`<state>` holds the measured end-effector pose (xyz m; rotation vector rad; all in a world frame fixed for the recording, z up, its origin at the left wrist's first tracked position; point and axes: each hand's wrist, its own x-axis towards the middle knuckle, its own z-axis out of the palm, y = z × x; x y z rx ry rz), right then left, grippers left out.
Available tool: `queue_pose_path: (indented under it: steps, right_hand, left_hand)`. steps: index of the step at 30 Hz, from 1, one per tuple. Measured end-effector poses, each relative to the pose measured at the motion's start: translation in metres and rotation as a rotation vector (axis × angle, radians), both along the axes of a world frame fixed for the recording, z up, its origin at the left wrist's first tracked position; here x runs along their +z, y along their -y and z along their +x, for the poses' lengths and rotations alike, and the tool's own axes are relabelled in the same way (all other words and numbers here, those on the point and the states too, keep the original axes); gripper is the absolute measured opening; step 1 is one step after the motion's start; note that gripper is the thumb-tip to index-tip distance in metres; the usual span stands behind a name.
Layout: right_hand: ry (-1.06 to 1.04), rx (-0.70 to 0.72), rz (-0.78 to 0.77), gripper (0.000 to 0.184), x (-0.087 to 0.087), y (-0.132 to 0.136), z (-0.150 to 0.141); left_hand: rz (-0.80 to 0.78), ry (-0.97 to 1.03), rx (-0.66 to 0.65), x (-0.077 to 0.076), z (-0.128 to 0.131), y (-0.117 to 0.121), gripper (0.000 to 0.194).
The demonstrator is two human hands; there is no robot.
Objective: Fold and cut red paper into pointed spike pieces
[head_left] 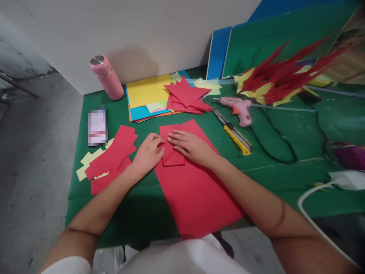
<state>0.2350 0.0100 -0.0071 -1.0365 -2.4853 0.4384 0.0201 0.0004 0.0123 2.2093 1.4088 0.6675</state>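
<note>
**Over the far end of the large red sheet, two bare hands are working on a small folded paper**

On the large red sheet (211,201), near its far left corner, a small folded red paper (173,159) is lying. The right hand (192,146) is resting flat on it, palm down, its fingers (179,140) stretched out, slightly parted and clasping nothing. The left hand (149,152) is bending its fingers loosely at the folded paper's left edge, thumb and fingertips close together; whether they are pinching that edge, I cannot tell.

The folded paper's near edge is running across the sheet, whose own near edge is reaching the front of the green table (137,213). Green tabletop is showing left of the sheet's near half, and also along its right side, partly under the right forearm.

Left of the sheet, red strips (114,156) are overlapping pale yellow pieces (85,163), with a phone (97,127) lying just beyond. Past the sheet's far end, pointed red pieces (186,97) are sitting on coloured sheets (151,91), and a pink bottle (108,80) is standing farther left. To the sheet's far right, a yellow utility knife (235,137) is lying near a pink glue gun (238,108); the gun's black cord (281,161) is curving away from the sheet.
</note>
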Motion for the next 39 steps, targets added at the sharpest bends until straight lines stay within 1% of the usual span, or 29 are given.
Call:
queue_pose_path:
  steps: [3, 8, 17, 24, 31, 37, 39]
  right_hand:
    - [-0.006, 0.001, 0.006, 0.037, 0.0, 0.0, -0.001]
    - [-0.002, -0.001, 0.006, 0.036, 0.0, 0.0, 0.0]
    - [0.022, -0.017, 0.018, 0.037, 0.005, 0.002, -0.002]
    - [0.038, -0.017, 0.024, 0.038, 0.008, 0.004, -0.003]
    - [0.038, -0.021, 0.011, 0.039, 0.009, 0.005, -0.003]
    - [0.033, -0.043, -0.001, 0.038, 0.008, 0.006, -0.004]
    - [0.028, -0.04, -0.004, 0.038, 0.007, 0.005, -0.004]
  left_hand:
    - [0.008, -0.036, -0.036, 0.0, -0.002, -0.002, 0.014]
    - [-0.011, -0.032, -0.087, -0.001, -0.006, -0.006, 0.014]
    - [-0.054, 0.075, -0.13, -0.004, -0.01, -0.018, 0.021]
    - [-0.065, 0.124, -0.193, -0.007, -0.013, -0.021, 0.015]
    - [-0.146, 0.127, -0.163, -0.007, -0.014, -0.022, 0.017]
    - [-0.13, 0.086, -0.162, -0.005, -0.011, -0.019, 0.02]
    - [-0.113, 0.071, -0.157, -0.004, -0.01, -0.018, 0.017]
